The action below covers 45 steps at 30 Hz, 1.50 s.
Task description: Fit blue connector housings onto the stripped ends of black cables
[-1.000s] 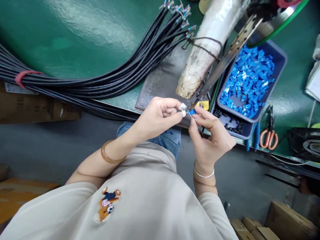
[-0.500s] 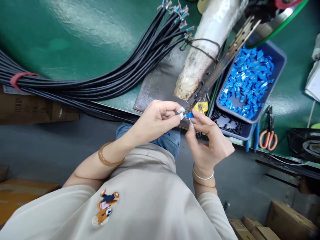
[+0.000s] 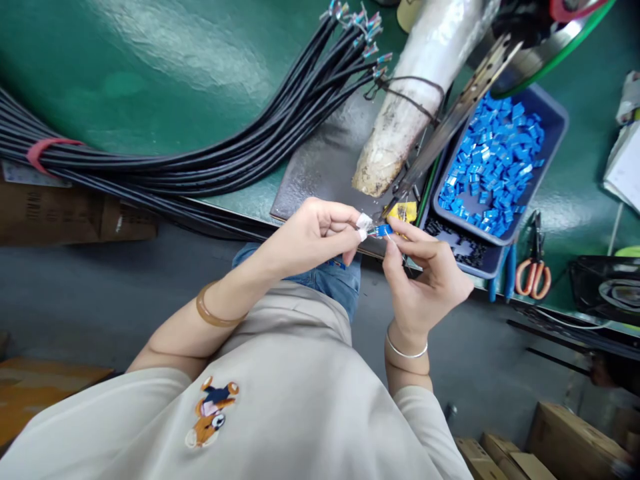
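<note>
Cables (image 3: 200, 167) along left edge of bench (image 3: 175, 67) | left hand (image 3: 310, 240) pinches thin wire ends (image 3: 371, 229) | blue housing (image 3: 383, 231) touches them, at front edge | right hand (image 3: 425, 280) pinches housing | advice: hold it level, press straight | parts tray (image 3: 555, 123) at right

Cables (image 3: 225, 167) lie left on the bench (image 3: 165, 60), tray (image 3: 557, 117) right, connector (image 3: 383, 231) between, scissors (image 3: 534, 277) right of the tray

**Head-worn view, single camera, angled forward and down.**
The camera looked from above the person's chest, close over the left hand (image 3: 310, 237) and right hand (image 3: 425, 283), toward the near edge of the green bench (image 3: 165, 73), which filled the upper half.
</note>
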Available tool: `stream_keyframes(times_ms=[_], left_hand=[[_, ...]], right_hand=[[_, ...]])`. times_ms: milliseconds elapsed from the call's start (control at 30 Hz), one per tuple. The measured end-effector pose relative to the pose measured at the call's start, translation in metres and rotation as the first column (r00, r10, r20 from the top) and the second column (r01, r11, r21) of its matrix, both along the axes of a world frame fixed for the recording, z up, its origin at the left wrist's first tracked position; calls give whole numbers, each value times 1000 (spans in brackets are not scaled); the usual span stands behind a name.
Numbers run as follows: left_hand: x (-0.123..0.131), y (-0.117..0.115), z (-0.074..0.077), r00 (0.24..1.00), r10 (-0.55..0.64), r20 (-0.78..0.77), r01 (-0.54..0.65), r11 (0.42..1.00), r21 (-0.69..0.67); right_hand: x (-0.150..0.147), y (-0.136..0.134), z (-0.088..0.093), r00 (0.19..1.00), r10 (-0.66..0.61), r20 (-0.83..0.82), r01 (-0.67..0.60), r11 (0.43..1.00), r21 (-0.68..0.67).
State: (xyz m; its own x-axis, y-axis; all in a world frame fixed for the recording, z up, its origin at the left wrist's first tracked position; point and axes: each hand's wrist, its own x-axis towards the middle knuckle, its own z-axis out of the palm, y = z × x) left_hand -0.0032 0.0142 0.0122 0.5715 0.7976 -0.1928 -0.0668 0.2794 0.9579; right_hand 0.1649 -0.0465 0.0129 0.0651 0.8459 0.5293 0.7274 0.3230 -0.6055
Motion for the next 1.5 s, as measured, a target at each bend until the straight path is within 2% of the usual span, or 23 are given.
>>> stream_keyframes(times_ms=[200,467,1033,1333,1433,1500], left_hand=[[-6,3,-2,997,-66,38,68,996,-58],[4,-1,-4,998,68,17,-69,997,20],[11,1,1,985,173,5,-173,981,87],[8,-1,-3,997,67,-34,-65,996,58],[6,-5,-2,997,38,-60,-31,993,112],[3,-9,-3,991,-49,-121,73,976,206]], right_hand=[[-3,-1,1,1000,0,6,0,1000,12],[0,3,-2,992,43,120,-55,994,97],[-3,9,0,988,-13,153,-11,988,151],[-2,2,-6,985,20,172,-46,988,148],[3,0,0,994,27,107,-39,993,114],[8,-1,6,999,7,42,-10,997,81]])
